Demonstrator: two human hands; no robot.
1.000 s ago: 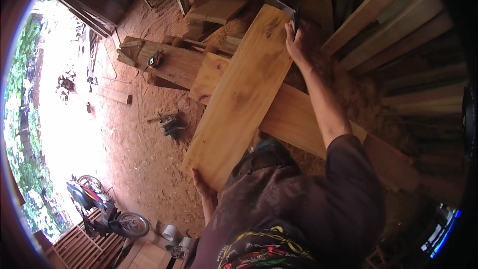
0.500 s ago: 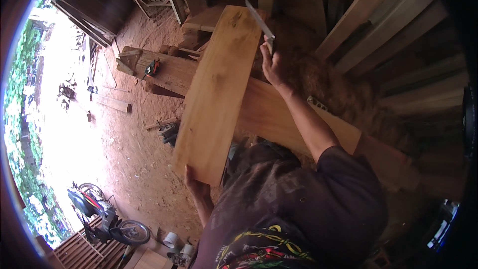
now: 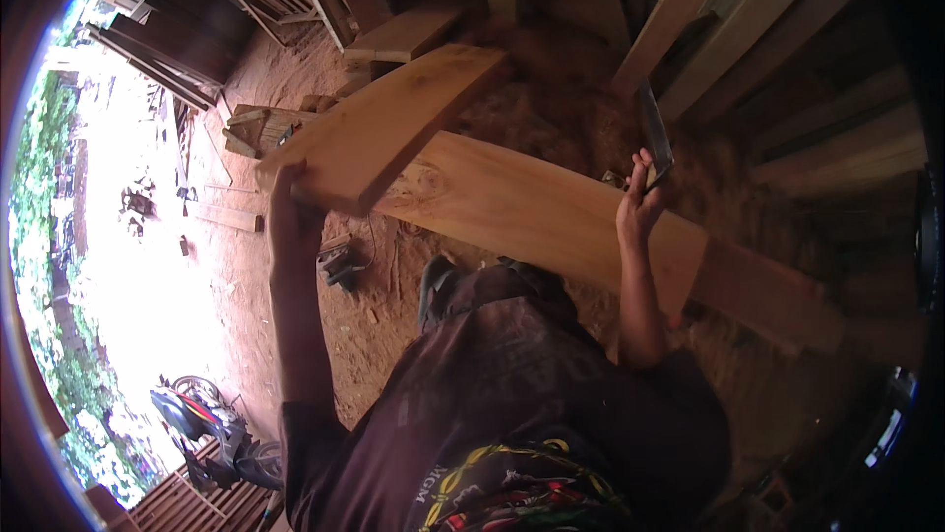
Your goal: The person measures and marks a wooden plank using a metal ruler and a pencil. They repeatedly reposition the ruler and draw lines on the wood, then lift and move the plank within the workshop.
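Observation:
A wide wooden plank (image 3: 384, 128) is lifted and tilted above another long board. My left hand (image 3: 287, 187) is closed on the near left end of the raised plank, its fingers partly hidden by the wood. My right hand (image 3: 640, 202), apart from the plank, grips what looks like a try square (image 3: 657, 133) by its short arm, with the dark blade pointing up and away. The long board (image 3: 532, 207) runs across in front of me, with visible grain and a knot, under my right hand.
Timbers (image 3: 689, 10) lean at the far right. Short boards (image 3: 404, 35) lie stacked beyond the raised plank. A dark corded tool (image 3: 340, 268) sits on the dusty ground near my left forearm. A motorbike (image 3: 221, 434) stands at lower left.
The raised plank has swung and tilted, its near end moving away from me and leftward with my left hand. My right hand with the square has moved right, away from the plank.

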